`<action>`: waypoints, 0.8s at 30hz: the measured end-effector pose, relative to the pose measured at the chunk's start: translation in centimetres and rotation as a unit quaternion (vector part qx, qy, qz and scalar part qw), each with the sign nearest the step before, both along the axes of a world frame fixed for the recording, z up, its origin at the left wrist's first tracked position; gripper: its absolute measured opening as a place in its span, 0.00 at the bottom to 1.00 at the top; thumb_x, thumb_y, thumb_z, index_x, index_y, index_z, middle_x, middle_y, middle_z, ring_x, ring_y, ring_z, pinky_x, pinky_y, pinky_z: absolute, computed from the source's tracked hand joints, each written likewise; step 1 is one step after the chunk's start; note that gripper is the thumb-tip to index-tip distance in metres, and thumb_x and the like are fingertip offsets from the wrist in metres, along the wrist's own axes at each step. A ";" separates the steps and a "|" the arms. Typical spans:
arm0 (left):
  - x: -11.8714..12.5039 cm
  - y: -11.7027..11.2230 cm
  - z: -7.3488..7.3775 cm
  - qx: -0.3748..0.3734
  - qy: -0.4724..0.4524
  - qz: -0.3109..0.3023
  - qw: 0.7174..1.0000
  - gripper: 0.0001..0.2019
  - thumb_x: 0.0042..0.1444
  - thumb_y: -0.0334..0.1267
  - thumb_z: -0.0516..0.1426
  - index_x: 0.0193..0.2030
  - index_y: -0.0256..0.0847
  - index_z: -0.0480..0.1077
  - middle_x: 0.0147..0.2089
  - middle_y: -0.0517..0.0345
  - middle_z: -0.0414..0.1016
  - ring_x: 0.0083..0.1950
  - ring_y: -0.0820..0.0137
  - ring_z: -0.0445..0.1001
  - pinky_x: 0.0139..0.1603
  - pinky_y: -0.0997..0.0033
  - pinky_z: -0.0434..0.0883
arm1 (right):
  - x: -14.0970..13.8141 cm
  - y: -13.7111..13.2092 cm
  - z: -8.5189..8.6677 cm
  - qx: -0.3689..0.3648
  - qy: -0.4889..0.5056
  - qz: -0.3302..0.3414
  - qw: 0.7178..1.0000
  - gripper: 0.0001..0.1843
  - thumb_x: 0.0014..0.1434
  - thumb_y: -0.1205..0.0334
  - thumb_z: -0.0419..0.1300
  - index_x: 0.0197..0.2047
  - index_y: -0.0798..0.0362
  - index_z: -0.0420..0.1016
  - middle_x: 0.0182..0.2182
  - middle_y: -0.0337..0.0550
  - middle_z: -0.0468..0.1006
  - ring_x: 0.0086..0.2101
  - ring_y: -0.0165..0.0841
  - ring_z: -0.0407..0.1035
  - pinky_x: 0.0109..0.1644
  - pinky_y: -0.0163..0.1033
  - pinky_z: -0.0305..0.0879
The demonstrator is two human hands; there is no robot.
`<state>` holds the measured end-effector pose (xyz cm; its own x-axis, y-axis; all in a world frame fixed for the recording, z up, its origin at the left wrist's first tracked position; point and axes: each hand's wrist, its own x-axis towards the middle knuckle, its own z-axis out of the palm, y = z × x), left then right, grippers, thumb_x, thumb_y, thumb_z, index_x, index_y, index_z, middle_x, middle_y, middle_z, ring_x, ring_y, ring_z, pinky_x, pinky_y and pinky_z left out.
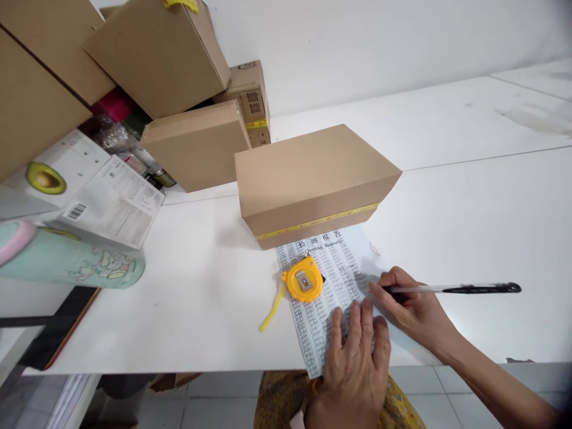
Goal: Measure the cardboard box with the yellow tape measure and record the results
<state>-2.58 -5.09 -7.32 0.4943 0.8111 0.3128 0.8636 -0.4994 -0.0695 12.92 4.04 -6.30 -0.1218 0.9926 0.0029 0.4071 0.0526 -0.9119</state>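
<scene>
My right hand (pixel 413 307) grips a pen (pixel 456 288) with a clear barrel and black cap end, its tip at the right side of a printed sheet (pixel 308 333). The sheet is headed "Testing Report" and covered in columns of small handwriting-like marks. Flat on its lower part lies my left hand (pixel 357 351), fingers stretched out. A yellow tape measure (pixel 304 280) rests on the sheet's left side, a short length of yellow strap trailing onto the table. Behind it, a cardboard box (pixel 313 173) with yellow tape covers the sheet's top edge.
More cardboard boxes (pixel 196 143) are stacked at the back left. White cartons (pixel 116 196) with an avocado picture stand at the left, beside a mint-green bottle (pixel 89 259) with a pink rim. The white table's (pixel 179 333) front edge runs below my hands.
</scene>
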 end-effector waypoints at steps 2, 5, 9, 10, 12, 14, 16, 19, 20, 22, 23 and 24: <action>0.0 0.0 0.2 -0.003 -0.001 0.001 1.000 0.21 0.67 0.38 0.51 0.64 0.31 0.66 0.68 0.39 0.65 0.70 0.53 0.61 0.72 0.48 0.54 | 0.0 0.0 0.0 0.007 -0.007 0.004 1.000 0.16 0.62 0.49 0.60 0.30 0.49 0.66 0.21 0.35 0.68 0.21 0.28 0.58 0.22 0.35 0.57; 0.0 0.1 0.4 -0.007 -0.001 0.002 1.000 0.21 0.67 0.39 0.51 0.64 0.32 0.66 0.68 0.39 0.65 0.71 0.54 0.61 0.72 0.48 0.53 | 0.2 -0.1 -0.1 0.010 -0.026 0.002 1.000 0.16 0.62 0.49 0.61 0.29 0.49 0.66 0.21 0.36 0.69 0.21 0.28 0.59 0.22 0.35 0.58; -0.1 0.0 0.4 -0.010 -0.004 -0.002 1.000 0.22 0.67 0.39 0.51 0.64 0.30 0.65 0.69 0.38 0.64 0.71 0.53 0.59 0.72 0.48 0.53 | 0.3 -0.1 -0.2 0.001 -0.035 -0.005 0.999 0.16 0.62 0.50 0.61 0.28 0.48 0.65 0.21 0.35 0.69 0.21 0.29 0.59 0.22 0.35 0.58; -0.1 0.0 0.5 -0.010 -0.004 -0.002 1.000 0.23 0.67 0.38 0.51 0.65 0.30 0.65 0.69 0.38 0.64 0.71 0.53 0.59 0.72 0.47 0.53 | 0.3 -0.1 -0.2 0.002 -0.037 -0.005 0.999 0.16 0.62 0.50 0.60 0.28 0.48 0.65 0.21 0.35 0.69 0.21 0.29 0.59 0.22 0.35 0.58; -0.2 0.0 0.6 -0.010 -0.005 -0.003 1.000 0.23 0.67 0.39 0.50 0.65 0.29 0.65 0.69 0.38 0.64 0.72 0.52 0.59 0.72 0.48 0.54 | 0.3 -0.1 -0.2 0.002 -0.041 -0.001 0.999 0.15 0.63 0.50 0.60 0.29 0.48 0.65 0.21 0.36 0.70 0.21 0.29 0.60 0.22 0.35 0.58; -0.2 0.0 0.8 -0.011 -0.004 -0.005 1.000 0.23 0.67 0.38 0.50 0.65 0.29 0.65 0.68 0.38 0.64 0.72 0.53 0.59 0.72 0.48 0.55 | 0.2 -0.1 -0.2 0.003 -0.045 0.003 0.999 0.15 0.63 0.50 0.60 0.29 0.48 0.65 0.21 0.36 0.70 0.21 0.29 0.60 0.22 0.35 0.59; -0.3 0.0 0.9 -0.015 0.000 -0.005 1.000 0.23 0.67 0.38 0.50 0.66 0.29 0.64 0.68 0.38 0.65 0.72 0.53 0.59 0.72 0.49 0.55 | 0.2 -0.1 -0.1 0.002 -0.047 0.006 0.999 0.16 0.63 0.49 0.60 0.29 0.48 0.66 0.21 0.37 0.71 0.21 0.29 0.61 0.22 0.35 0.60; -0.4 -0.1 1.1 -0.013 0.002 -0.003 1.000 0.23 0.67 0.38 0.50 0.66 0.30 0.64 0.67 0.38 0.66 0.72 0.53 0.59 0.73 0.48 0.54 | 0.2 -0.1 0.0 -0.002 -0.051 0.012 0.999 0.16 0.63 0.47 0.60 0.29 0.48 0.66 0.21 0.37 0.72 0.20 0.29 0.62 0.22 0.35 0.60; -0.4 -0.1 1.1 -0.013 0.004 -0.003 1.000 0.23 0.67 0.38 0.50 0.66 0.30 0.64 0.67 0.39 0.66 0.72 0.53 0.59 0.73 0.48 0.53 | 0.2 -0.1 0.0 -0.004 -0.051 0.014 0.999 0.16 0.63 0.47 0.60 0.29 0.48 0.66 0.21 0.37 0.73 0.20 0.29 0.62 0.22 0.35 0.61; -0.4 0.0 1.1 -0.011 0.008 -0.004 1.000 0.23 0.67 0.38 0.50 0.66 0.30 0.64 0.67 0.39 0.66 0.72 0.53 0.59 0.74 0.47 0.51 | 0.2 -0.1 0.1 -0.007 -0.049 0.018 0.999 0.16 0.63 0.48 0.60 0.29 0.48 0.66 0.21 0.37 0.74 0.21 0.29 0.63 0.23 0.35 0.61; -0.4 0.0 1.2 -0.011 0.010 -0.005 1.000 0.23 0.67 0.37 0.50 0.66 0.30 0.64 0.67 0.39 0.66 0.72 0.53 0.59 0.74 0.46 0.51 | 0.2 -0.2 0.1 -0.007 -0.047 0.018 0.999 0.16 0.63 0.48 0.60 0.30 0.48 0.66 0.22 0.37 0.74 0.21 0.30 0.63 0.23 0.35 0.61; -0.5 0.0 1.2 -0.011 0.010 -0.005 1.000 0.23 0.67 0.37 0.50 0.66 0.30 0.64 0.67 0.39 0.66 0.72 0.53 0.59 0.74 0.46 0.51 | 0.2 -0.2 0.0 -0.007 -0.046 0.017 0.999 0.16 0.63 0.48 0.60 0.30 0.48 0.65 0.22 0.37 0.73 0.21 0.30 0.63 0.23 0.35 0.61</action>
